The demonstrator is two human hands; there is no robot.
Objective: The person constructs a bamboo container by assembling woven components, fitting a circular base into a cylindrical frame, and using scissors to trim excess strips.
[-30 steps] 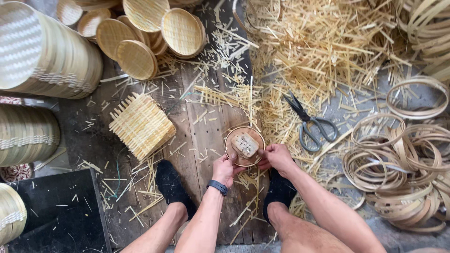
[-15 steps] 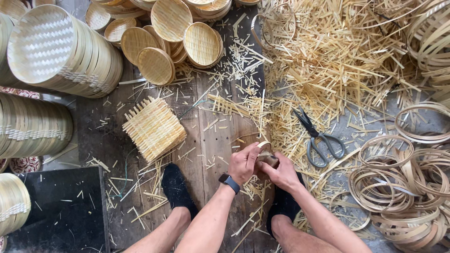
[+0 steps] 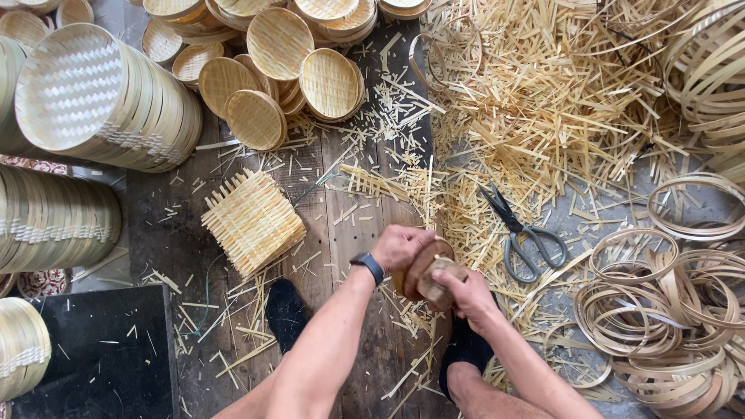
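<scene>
a bamboo-weaving floor workshop: around the worn dark wooden floor planks (image 3: pixel 341 233) lie stacked round woven bamboo lids (image 3: pixel 101 97), pale bamboo offcuts (image 3: pixel 543 101), coiled bamboo strip hoops (image 3: pixel 660 310), grey-handled scissors (image 3: pixel 524 233).

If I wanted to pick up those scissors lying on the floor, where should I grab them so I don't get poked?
Take the scissors by the two grey loop handles, coming from the lower right. The dark blades point up and to the left, toward the bamboo scraps, so the handle end is the blunt one. The blades look shut, which probably makes it safer. The handles lie on bare floor, away from the bamboo rings.
</scene>
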